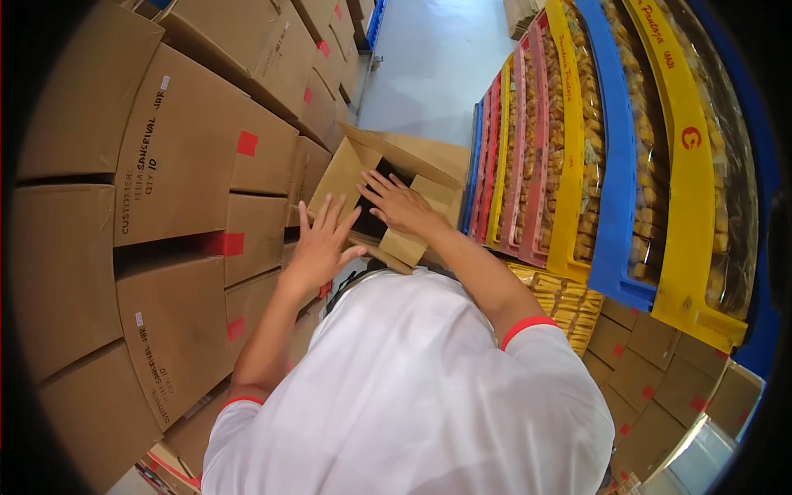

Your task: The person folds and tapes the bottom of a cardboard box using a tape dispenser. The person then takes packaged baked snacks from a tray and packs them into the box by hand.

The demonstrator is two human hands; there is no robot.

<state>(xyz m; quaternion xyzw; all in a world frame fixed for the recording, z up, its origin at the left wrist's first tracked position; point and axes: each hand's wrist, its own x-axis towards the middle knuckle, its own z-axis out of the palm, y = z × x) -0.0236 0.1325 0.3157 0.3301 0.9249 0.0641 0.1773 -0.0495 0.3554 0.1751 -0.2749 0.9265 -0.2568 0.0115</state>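
An open cardboard box point(417, 153) stands in front of me, its flaps raised and its inside dark. My left hand point(324, 247) is at the box's near left side, fingers spread, with nothing held. My right hand point(398, 205) reaches over the opening, palm down and fingers apart, beside an inner flap point(403, 247). Whether its fingertips touch the box I cannot tell.
Stacked cardboard boxes point(177, 157) with red tape line the left side. Yellow, blue and pink crates point(612, 165) of packed goods rise on the right. Below them are yellow packs point(561, 305) and more taped boxes point(643, 371). Grey floor point(421, 66) shows ahead.
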